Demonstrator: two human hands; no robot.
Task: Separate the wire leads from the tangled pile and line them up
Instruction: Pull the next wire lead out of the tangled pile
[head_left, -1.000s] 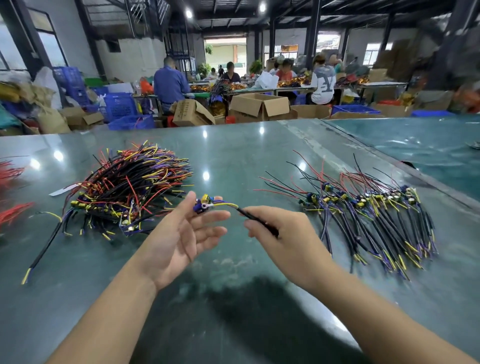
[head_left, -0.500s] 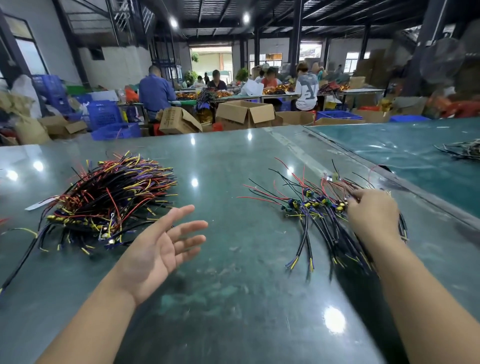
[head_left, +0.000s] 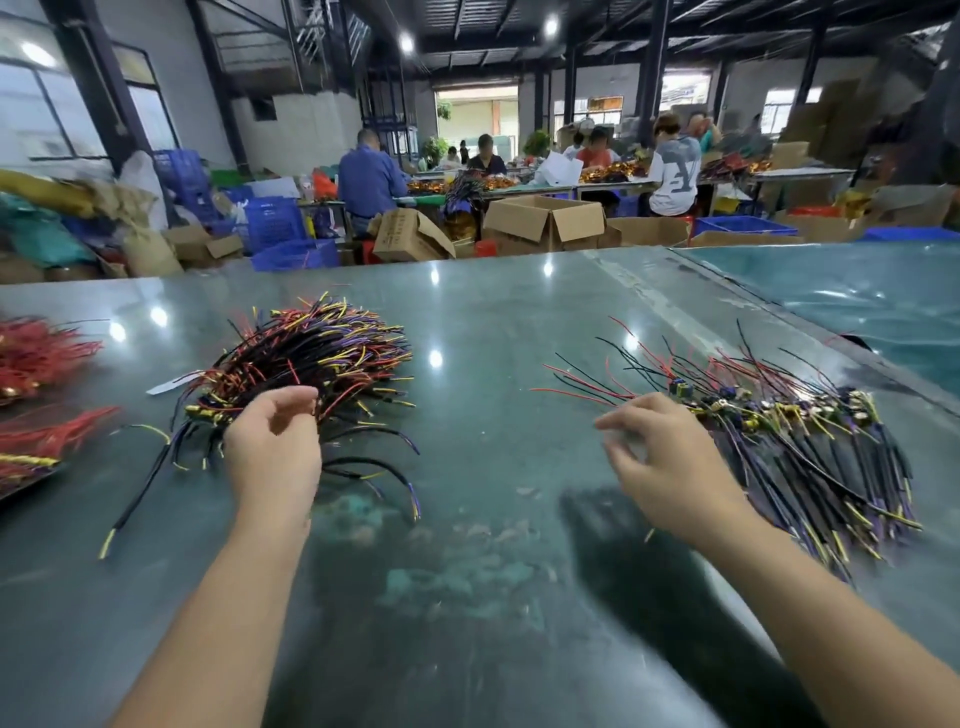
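A tangled pile of black, red, yellow and purple wire leads (head_left: 311, 358) lies on the left of the green table (head_left: 493, 312). My left hand (head_left: 275, 452) is at the pile's near edge, its fingers curled over the wires and touching them; no lead is plainly held. On the right lies a row of separated leads (head_left: 805, 436), side by side with their small connectors in a line. My right hand (head_left: 670, 467) hovers just left of that row, fingers loosely curled and empty, slightly blurred.
Red wire bundles (head_left: 36, 353) lie at the table's left edge. A second green table (head_left: 857, 301) adjoins on the right. Behind the far edge stand cardboard boxes (head_left: 540, 221), blue crates (head_left: 272, 223) and several seated people at work.
My right hand carried a lead to the row, let it go and drew back to the left. My left hand turned from palm-up and moved onto the tangled pile.
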